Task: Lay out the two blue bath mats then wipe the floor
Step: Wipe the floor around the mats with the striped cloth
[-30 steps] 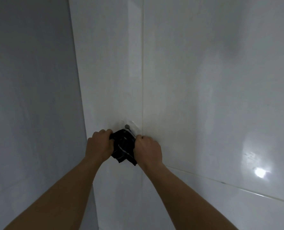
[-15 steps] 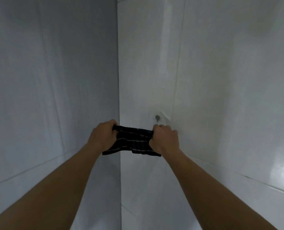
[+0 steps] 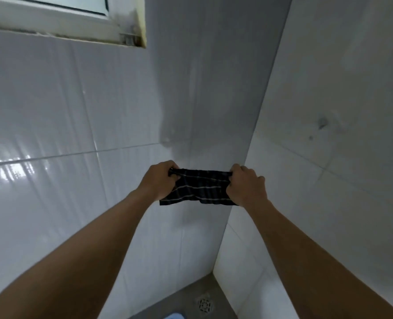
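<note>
Head cam: left hand [image 3: 161,180] & right hand [image 3: 246,184] grip dark cloth [image 3: 202,188].

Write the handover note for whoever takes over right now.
Left hand and right hand: each shut on one end of the dark striped cloth, stretched between them at the wall corner.
Floor: grey, with a floor drain; a sliver of blue, perhaps a bath mat, at the bottom edge.
Done: cloth in hand.
Left: wiping; mat layout cannot be confirmed.

Glossy ceramic wall tiles [image 3: 53,116]; striped woven cloth [image 3: 200,187]; matt grey floor [image 3: 181,298].
</note>
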The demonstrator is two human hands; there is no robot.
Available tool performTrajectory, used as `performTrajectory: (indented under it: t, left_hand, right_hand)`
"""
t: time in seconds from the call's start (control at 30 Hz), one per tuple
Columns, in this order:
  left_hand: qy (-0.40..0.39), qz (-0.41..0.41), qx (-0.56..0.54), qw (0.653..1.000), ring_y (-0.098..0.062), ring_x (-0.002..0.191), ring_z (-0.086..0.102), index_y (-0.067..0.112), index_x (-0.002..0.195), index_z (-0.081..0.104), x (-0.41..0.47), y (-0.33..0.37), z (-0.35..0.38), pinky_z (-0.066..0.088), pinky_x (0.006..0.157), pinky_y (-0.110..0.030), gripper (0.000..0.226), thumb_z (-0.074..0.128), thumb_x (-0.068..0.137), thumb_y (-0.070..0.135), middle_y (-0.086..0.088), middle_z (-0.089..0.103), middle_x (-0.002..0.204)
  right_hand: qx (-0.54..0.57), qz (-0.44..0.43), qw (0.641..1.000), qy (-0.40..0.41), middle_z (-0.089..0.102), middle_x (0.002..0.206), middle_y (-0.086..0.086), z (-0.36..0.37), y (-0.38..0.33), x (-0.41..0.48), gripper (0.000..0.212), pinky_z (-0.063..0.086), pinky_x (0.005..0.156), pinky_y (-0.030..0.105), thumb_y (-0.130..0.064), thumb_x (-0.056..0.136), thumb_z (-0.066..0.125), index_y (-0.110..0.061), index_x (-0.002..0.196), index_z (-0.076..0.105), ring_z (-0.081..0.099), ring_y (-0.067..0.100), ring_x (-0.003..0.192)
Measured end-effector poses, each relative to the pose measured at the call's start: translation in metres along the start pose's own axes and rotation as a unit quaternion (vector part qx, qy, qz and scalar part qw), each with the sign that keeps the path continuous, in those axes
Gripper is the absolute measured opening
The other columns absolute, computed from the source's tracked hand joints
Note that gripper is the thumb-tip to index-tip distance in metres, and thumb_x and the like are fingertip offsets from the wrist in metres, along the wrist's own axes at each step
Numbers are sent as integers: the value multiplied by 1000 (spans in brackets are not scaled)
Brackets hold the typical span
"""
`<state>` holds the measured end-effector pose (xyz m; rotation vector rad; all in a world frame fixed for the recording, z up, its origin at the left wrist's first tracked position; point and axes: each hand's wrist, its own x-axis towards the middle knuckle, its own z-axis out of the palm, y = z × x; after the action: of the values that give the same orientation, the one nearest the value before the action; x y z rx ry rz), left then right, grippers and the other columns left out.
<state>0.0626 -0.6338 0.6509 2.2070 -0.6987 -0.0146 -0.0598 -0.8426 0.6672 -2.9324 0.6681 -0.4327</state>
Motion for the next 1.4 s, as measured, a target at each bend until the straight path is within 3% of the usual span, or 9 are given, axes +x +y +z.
performTrajectory:
  t: [0.23,0.53,0.7,0.87,0.97,1.07,1.3,1.4]
  left_hand:
    - [43,-130,24,990,-11,79,59,25,99,66,-74,-81,-15,40,61,-20,10,60,95,19,7,65,85]
    - [97,-280,22,955,-17,76,65,27,96,68,-174,-169,-25,47,60,-26,10,60,93,21,3,68,84]
    - [106,-324,27,940,-19,73,65,28,95,68,-205,-215,-34,47,62,-28,10,61,93,21,4,67,79]
    - [102,-357,21,928,-16,71,66,29,90,69,-228,-282,-31,48,62,-27,11,62,92,20,5,69,77]
    - [96,-372,20,923,-14,75,64,28,90,69,-239,-329,-24,44,61,-25,10,63,92,20,7,69,78]
    - [93,-389,-4,917,-17,76,66,29,90,69,-248,-370,-16,51,65,-30,10,66,91,20,5,71,80]
    - [95,-419,-19,903,-16,78,64,31,90,69,-272,-520,48,41,58,-23,12,66,90,20,4,70,83]
    - [99,-433,-22,896,-17,66,61,30,89,70,-288,-590,95,40,54,-22,12,67,89,18,2,68,75]
  right_hand:
    - [19,-102,991,-86,59,113,3,74,-60,-11,29,41,94,47,-19,92,51,-17,121,52,54,27,107]
    - [96,-200,963,-156,63,108,-2,167,-137,-59,30,39,89,44,-8,89,53,-18,117,55,56,26,104]
    - [108,-227,944,-216,62,103,0,209,-176,-78,31,41,90,45,-6,90,51,-17,118,53,57,26,99]
    - [104,-250,920,-282,59,111,3,263,-215,-95,42,42,95,49,-4,90,52,-19,129,48,55,26,105]
    - [101,-248,909,-318,57,109,5,302,-235,-107,43,41,95,51,-3,90,45,-17,131,46,53,27,103]
    - [119,-237,896,-355,56,103,5,342,-250,-117,35,41,95,52,-6,96,37,-17,129,46,54,27,97]
    - [134,-232,878,-396,56,105,6,510,-276,-154,26,41,94,49,-16,104,31,-18,126,44,53,28,97]
    - [135,-253,870,-401,55,98,4,600,-277,-169,24,42,88,46,-19,105,30,-18,126,42,52,26,90]
